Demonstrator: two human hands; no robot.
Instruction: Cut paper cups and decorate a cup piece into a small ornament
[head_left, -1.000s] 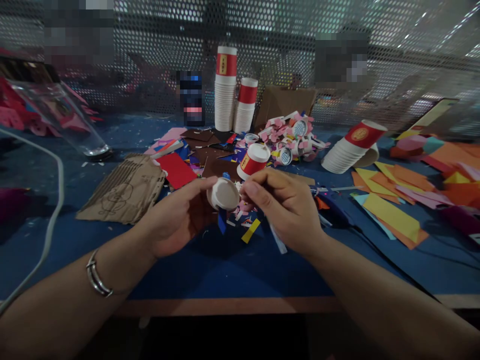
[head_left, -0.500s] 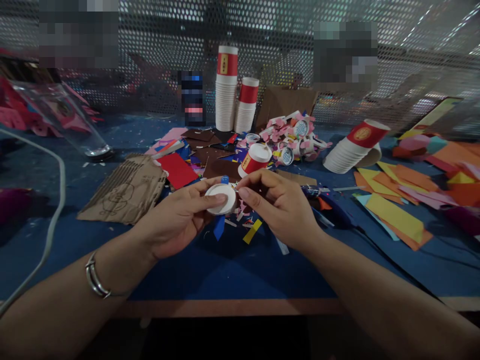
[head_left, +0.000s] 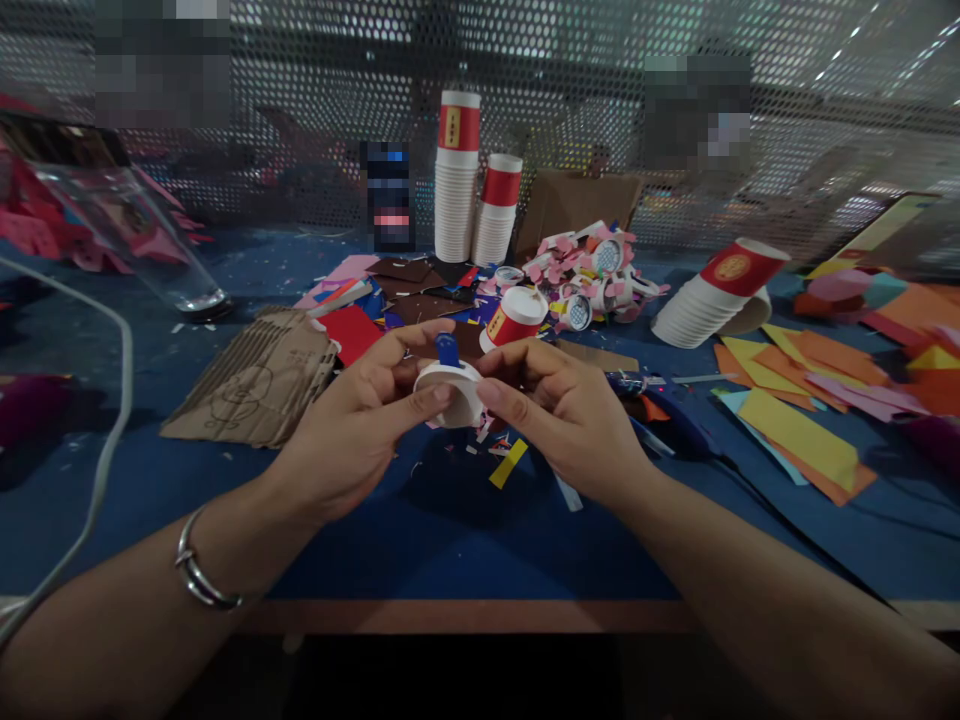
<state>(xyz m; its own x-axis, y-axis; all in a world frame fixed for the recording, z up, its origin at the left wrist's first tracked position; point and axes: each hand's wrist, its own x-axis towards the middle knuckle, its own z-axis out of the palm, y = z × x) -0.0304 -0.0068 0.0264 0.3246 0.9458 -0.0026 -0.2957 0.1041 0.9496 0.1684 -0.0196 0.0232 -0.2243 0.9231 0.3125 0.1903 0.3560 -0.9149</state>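
Between my two hands is a short, round white paper-cup piece [head_left: 466, 402], tilted so that its hollow side shows. A blue paper strip [head_left: 448, 349] sticks up from its far rim. My left hand [head_left: 341, 425] is closed on the piece's left side, thumb at the front edge. On the other side, my right hand [head_left: 574, 420] pinches the right edge between thumb and fingers; some of its fingertips are hidden. Just beyond stands a red-and-white paper cup [head_left: 514, 318], upside down and leaning. A yellow paper strip [head_left: 509, 464] lies below the hands.
Two cup stacks [head_left: 457, 200] stand at the back, beside a pile of pink-and-white paper pieces [head_left: 589, 265]. Tilted cups [head_left: 720, 292] and coloured paper [head_left: 799, 435] lie right, near a blue corded tool [head_left: 686, 435]. At left are cardboard [head_left: 251, 385], a clear bottle [head_left: 154, 235] and a white cable [head_left: 120, 400].
The white piece has turned from its flat face to its hollow side. The blue strip's lower end no longer shows below it. My right hand has closed on the piece's edge.
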